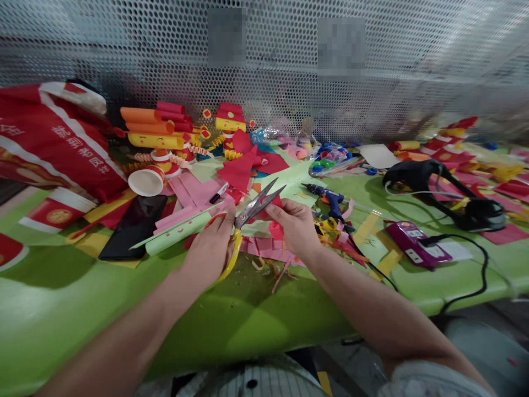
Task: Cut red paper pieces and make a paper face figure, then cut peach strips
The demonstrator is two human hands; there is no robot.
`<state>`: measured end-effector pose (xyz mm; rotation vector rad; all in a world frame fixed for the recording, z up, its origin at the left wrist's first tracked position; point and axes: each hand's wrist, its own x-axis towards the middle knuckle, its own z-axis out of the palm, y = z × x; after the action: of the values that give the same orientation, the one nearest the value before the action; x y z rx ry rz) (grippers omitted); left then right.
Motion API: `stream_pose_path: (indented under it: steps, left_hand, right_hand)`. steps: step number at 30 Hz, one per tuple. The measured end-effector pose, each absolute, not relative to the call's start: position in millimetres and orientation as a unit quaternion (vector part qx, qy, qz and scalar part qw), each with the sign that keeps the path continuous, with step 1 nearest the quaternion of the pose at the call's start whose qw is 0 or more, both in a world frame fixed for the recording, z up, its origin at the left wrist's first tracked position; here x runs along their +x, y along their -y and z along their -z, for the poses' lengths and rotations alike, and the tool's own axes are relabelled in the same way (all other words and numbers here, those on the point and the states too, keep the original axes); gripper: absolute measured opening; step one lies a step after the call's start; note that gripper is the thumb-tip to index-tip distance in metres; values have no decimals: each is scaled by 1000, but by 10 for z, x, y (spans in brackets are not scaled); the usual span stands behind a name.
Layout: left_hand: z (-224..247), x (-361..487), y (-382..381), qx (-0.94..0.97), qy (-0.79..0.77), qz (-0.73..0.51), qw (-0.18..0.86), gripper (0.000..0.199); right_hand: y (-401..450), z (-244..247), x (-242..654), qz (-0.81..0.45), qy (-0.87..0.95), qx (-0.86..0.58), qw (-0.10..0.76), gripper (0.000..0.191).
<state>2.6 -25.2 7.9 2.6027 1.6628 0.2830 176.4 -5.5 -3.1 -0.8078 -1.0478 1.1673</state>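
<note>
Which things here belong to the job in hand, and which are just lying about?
In use:
- scissors, held in the left hand
- red paper, held in the right hand

Apparently just lying about:
- black phone
- black headset
- purple power strip
- large red bag
- blue glue gun, though it might serve the craft too

1 view: head-worn camera, facing forward and down. Left hand (212, 245) and right hand (297, 223) close, near centre; green table (256, 320) below, perforated wall (281, 49) farther, across top.
</note>
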Motion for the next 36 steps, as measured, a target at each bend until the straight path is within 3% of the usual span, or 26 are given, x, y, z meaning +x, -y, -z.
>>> stream_pose_path:
  steps: [36]
  left_hand:
    - [-55, -12, 244, 855, -504, -110, -45, 52]
  right_hand:
    - [10, -45, 1861, -479, 493, -398, 607, 15]
